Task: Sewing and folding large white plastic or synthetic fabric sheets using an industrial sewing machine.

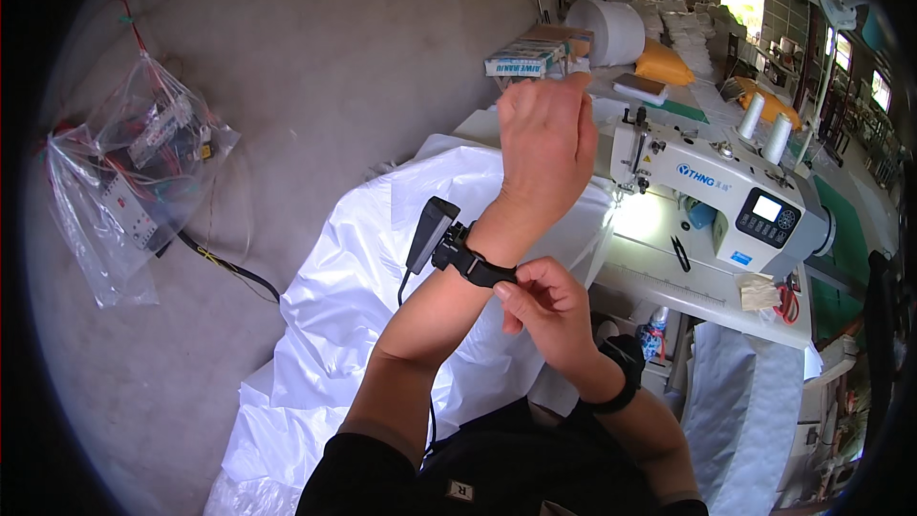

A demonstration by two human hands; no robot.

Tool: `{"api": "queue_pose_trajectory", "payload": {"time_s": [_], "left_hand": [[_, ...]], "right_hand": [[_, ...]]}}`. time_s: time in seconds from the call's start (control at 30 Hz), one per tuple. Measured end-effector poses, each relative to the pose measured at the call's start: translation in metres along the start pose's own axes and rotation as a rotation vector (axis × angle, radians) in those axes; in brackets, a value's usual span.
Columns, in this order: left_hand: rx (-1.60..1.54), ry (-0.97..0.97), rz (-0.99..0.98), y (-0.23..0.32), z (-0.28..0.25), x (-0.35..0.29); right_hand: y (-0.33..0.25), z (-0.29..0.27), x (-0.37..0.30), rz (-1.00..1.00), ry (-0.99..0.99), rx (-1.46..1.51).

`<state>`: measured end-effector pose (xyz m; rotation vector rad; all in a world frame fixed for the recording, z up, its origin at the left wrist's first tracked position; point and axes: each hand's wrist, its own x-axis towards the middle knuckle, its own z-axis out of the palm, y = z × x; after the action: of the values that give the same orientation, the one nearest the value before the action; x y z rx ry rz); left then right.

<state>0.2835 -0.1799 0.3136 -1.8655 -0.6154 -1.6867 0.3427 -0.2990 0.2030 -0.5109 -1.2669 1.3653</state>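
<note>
My left hand (546, 139) is raised in a loose fist, its back toward me, and nothing shows in it. Around the left wrist runs a black wrist strap (485, 271) that carries a small black device (433, 234) with a cable hanging down. My right hand (552, 311) pinches the strap's edge at the inner side of that wrist, thumb and forefinger together. Another black band (626, 373) sits on the right wrist. Behind the left arm, a large sheet of shiny white material (349, 277) drapes from the sewing machine (707, 172) table downward.
On the machine table (659, 291) lie black thread snips (680, 253) and red-handled scissors (787, 301). Two white thread cones (764, 129) stand behind the machine. A plastic-wrapped electrical box (143, 172) hangs on the left wall. Farther back are a white roll (607, 32) and an orange sack (666, 63).
</note>
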Motion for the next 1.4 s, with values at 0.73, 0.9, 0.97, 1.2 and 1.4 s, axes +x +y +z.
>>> {"api": "queue_pose_trajectory", "payload": {"time_s": [0.73, 0.9, 0.97, 1.2, 1.4], "left_hand": [[-0.148, -0.137, 0.097, 0.015, -0.008, -0.004], [-1.051, -0.126, -0.571, 0.032, -0.01, -0.007], [-1.253, -0.242, -0.618, 0.039, -0.015, -0.008], [-0.042, -0.522, 0.495, 0.046, -0.016, -0.018], [0.137, -0.593, 0.622, 0.025, -0.001, -0.043]], "right_hand": [[0.015, -0.001, -0.006, -0.474, 0.123, -0.615], [0.002, -0.008, -0.003, -0.75, -0.002, -0.902], [0.0, -0.01, -0.003, -0.686, -0.039, -0.832], [0.007, -0.027, -0.008, -0.566, -0.026, -0.857], [0.016, -0.034, -0.013, -0.468, -0.001, -0.958]]}}
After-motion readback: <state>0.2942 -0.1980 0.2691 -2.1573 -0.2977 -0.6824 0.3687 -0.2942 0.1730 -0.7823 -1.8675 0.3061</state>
